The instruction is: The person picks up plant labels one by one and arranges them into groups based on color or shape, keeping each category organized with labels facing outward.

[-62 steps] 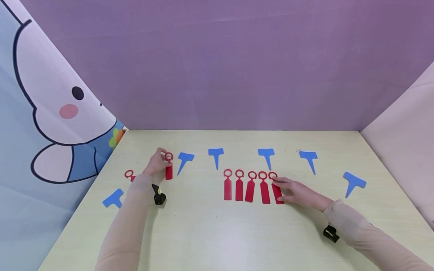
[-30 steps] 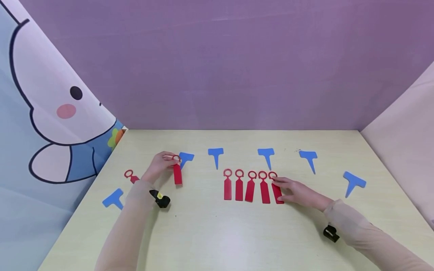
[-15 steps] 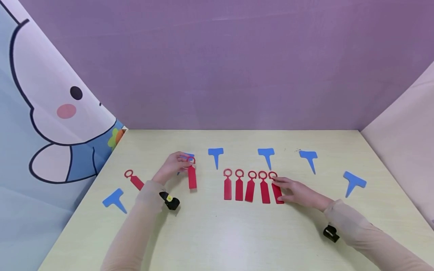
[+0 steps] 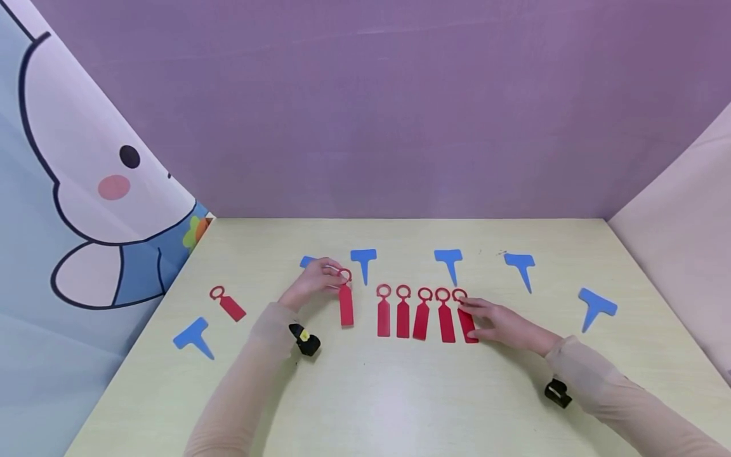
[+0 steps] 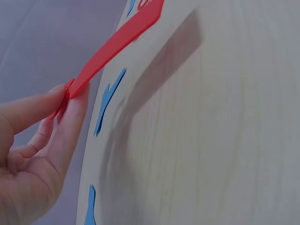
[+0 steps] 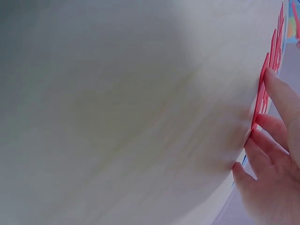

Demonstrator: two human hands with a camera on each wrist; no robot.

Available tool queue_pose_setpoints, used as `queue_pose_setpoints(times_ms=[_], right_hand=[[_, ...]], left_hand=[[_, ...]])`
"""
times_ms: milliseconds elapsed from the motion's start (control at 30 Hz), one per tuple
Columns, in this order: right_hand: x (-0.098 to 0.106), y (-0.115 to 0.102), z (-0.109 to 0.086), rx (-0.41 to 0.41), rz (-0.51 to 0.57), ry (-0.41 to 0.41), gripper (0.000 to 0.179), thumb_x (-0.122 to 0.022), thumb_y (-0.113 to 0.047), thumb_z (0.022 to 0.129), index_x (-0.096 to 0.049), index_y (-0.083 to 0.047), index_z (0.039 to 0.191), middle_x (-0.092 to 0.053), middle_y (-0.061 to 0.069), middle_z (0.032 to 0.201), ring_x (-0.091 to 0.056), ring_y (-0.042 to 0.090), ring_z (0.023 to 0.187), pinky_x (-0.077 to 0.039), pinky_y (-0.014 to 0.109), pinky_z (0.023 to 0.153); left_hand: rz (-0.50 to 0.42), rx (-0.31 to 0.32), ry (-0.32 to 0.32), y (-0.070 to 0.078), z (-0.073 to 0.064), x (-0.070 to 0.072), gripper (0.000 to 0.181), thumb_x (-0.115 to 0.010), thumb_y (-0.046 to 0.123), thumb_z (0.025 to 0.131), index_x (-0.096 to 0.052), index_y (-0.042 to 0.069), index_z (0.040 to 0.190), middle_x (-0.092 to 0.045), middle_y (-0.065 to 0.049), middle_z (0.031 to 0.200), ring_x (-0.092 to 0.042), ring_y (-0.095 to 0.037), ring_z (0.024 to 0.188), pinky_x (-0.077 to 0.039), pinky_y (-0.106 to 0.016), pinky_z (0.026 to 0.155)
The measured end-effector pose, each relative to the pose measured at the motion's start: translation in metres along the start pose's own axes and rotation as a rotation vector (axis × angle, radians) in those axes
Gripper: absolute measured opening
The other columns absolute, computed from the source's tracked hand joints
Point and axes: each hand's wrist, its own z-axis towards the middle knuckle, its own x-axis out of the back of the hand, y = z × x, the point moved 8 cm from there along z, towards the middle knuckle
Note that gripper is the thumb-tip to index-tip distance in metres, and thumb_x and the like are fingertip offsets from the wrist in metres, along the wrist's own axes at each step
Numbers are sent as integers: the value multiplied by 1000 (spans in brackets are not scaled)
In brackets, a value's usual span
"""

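Note:
My left hand (image 4: 315,280) pinches a red ring-topped tag (image 4: 346,308) by its ring end, between thumb and fingertips. In the left wrist view the red tag (image 5: 119,44) is raised off the table, its shadow falling below it. To its right lies a row of several red tags (image 4: 384,317), rings pointing away from me. My right hand (image 4: 505,324) rests at the rightmost tag (image 4: 467,325) of that row, fingers near its ring end and thumb near its lower end. The right wrist view shows fingertips touching this red tag (image 6: 260,89) on the table.
Blue T-shaped plant labels lie around: one left label (image 4: 194,336), one partly behind the left hand (image 4: 306,261), others along the back (image 4: 363,257) (image 4: 448,257) and right (image 4: 596,306). Another red tag (image 4: 231,307) lies at left. A purple cloth (image 4: 400,127) backs the table (image 4: 365,406).
My left hand has carried its red tag rightward, from the left side toward the row, past a blue label. The loose red tag at left has come into full view. The right hand has stayed put.

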Motion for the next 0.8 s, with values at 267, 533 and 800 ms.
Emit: queue_pose_setpoints(times_ms=[267, 533, 800], right_hand=[[0, -1, 0, 15, -9, 0, 58, -68, -16, 76, -45, -1, 128, -38, 17, 133, -33, 38, 121, -45, 39, 87], [-1, -1, 0, 19, -5, -1, 58, -68, -16, 76, -45, -1, 128, -38, 17, 133, -33, 38, 121, -44, 40, 88], [-1, -1, 0, 15, -1, -3, 58, -68, -16, 76, -45, 0, 128, -38, 18, 133, -33, 39, 121, -44, 39, 88]], left_hand=[[19, -11, -26, 6, 3, -21, 29, -63, -1, 79, -49, -5, 104, -58, -10, 83, -62, -15, 66, -53, -34, 69], [10, -17, -74, 0, 12, -37, 25, -62, -3, 78, -49, -5, 99, -59, -9, 78, -62, -15, 63, -54, -33, 65], [29, -16, -86, -3, 14, -45, 23, -60, -7, 79, -48, -8, 99, -56, -8, 76, -61, -14, 62, -54, -31, 63]])
